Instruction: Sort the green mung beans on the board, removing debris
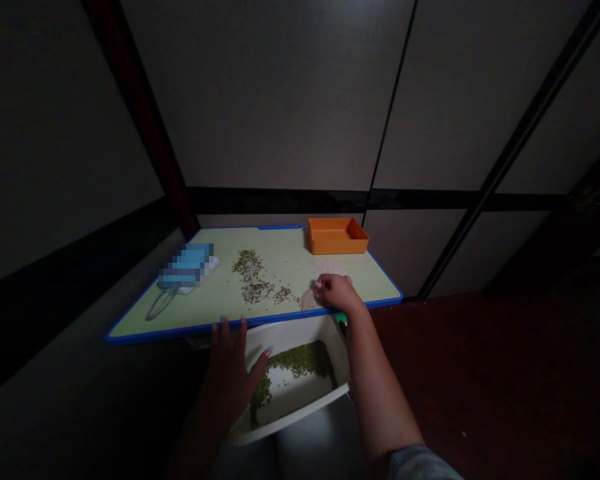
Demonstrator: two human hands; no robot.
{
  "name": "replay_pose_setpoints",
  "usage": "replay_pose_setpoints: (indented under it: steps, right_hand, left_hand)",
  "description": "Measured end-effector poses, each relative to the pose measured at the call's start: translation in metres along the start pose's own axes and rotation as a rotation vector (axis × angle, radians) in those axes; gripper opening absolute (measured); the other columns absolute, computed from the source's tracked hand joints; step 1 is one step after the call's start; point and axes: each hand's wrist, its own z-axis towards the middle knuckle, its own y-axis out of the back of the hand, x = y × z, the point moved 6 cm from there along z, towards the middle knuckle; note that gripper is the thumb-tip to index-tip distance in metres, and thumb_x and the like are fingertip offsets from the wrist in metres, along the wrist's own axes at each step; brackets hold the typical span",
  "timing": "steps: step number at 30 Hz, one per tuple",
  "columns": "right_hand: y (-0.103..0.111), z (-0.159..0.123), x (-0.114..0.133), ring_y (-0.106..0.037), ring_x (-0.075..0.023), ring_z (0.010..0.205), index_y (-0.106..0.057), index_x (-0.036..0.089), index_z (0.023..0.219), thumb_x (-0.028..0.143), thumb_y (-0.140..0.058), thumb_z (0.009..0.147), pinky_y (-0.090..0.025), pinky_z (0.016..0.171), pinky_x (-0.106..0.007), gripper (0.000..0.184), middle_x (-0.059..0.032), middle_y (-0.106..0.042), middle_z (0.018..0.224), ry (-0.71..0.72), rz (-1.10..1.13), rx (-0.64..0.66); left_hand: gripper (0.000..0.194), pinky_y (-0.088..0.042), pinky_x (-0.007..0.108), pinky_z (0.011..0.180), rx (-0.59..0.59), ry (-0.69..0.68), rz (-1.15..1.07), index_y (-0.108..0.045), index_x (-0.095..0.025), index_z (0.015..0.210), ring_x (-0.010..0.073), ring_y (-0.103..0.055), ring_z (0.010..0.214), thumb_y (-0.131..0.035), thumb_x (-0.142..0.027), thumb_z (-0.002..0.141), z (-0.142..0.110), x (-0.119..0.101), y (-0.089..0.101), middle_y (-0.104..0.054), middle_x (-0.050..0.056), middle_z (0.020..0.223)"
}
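Observation:
My left hand [233,360] is open with its fingers spread. It reaches toward the table's front edge, over the left side of a white tub [293,423], which holds small green grains [300,360]. My right hand [337,292] is closed in a pinch on the tabletop near the front edge; what its fingertips hold, if anything, is too small to make out. Just left of those fingers lies a pale pinkish patch of small bits [309,300]. Scattered green and pinkish grains [253,283] spread over the middle of the table.
The pale green table [210,313] has a blue rim. An orange open box [337,243] stands at its back right. On the left lies a blurred-out blue object [187,265] with a looped cord [159,305]. Cabinet panels [280,100] rise behind the table.

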Motion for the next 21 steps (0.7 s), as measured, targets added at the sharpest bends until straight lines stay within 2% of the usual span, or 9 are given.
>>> replay_pose_setpoints:
  steps: [7, 16, 21]
  right_hand:
    - [0.0011, 0.0004, 0.0038, -0.057, -0.0153, 0.08, -0.067, 0.02, 0.084, 0.023, -0.048, 0.087, -0.031, 0.074, -0.025, 0.019, -0.0034, -0.071, 0.085, -0.003, -0.01, -0.013]
    - [-0.0031, 0.0013, 0.0077, -0.056, -0.0143, 0.079, -0.065, 0.02, 0.084, 0.024, -0.046, 0.089, -0.029, 0.071, -0.024, 0.02, -0.0027, -0.07, 0.084, 0.058, 0.009, 0.004]
    - [0.0033, 0.0013, 0.0058, -0.055, -0.0152, 0.077, -0.066, 0.02, 0.086, 0.025, -0.044, 0.09, -0.027, 0.071, -0.026, 0.023, -0.0055, -0.071, 0.086, -0.011, -0.095, -0.053]
  left_hand:
    - [0.07, -0.032, 0.059, 0.108, -0.027, -0.017, -0.011, -0.031, -0.014, 0.143, 0.0396, -0.013, 0.144, -0.049, -0.047, 0.084, -0.0007, 0.0004, 0.0, -0.014, 0.024, 0.156]
    - [0.07, -0.033, 0.061, 0.107, -0.016, -0.017, -0.008, -0.031, -0.013, 0.143, 0.0409, -0.013, 0.144, -0.049, -0.047, 0.084, -0.0006, 0.0013, -0.0012, -0.015, 0.026, 0.155]
    - [0.069, -0.032, 0.06, 0.108, -0.023, -0.016, -0.014, -0.031, -0.015, 0.143, 0.0395, -0.011, 0.144, -0.049, -0.046, 0.084, -0.0004, -0.0002, 0.0, -0.015, 0.024, 0.156]
